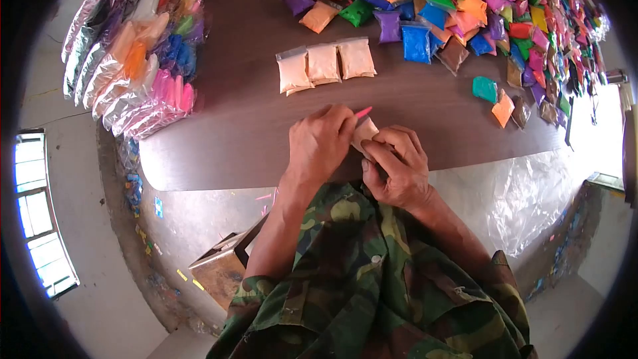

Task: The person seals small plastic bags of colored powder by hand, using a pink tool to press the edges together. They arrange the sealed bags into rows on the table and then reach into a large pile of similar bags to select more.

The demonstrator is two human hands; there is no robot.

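At the near edge of the dark brown table (226, 119), both my hands meet on one small beige packet (363, 133). My left hand (319, 146) pinches its upper left side, and a thin pink stick (363, 112) pokes out past those fingers. My right hand (397, 166) grips the packet from below and the right. Just beyond, three matching beige packets (324, 64) lie side by side on the table.
A heap of many-coloured small packets (478, 6) fills the far right of the table. Stacked clear bags of coloured packets (133, 53) sit at the far left. A cardboard box (222, 266) and clear plastic sheeting (518, 199) lie on the floor below.
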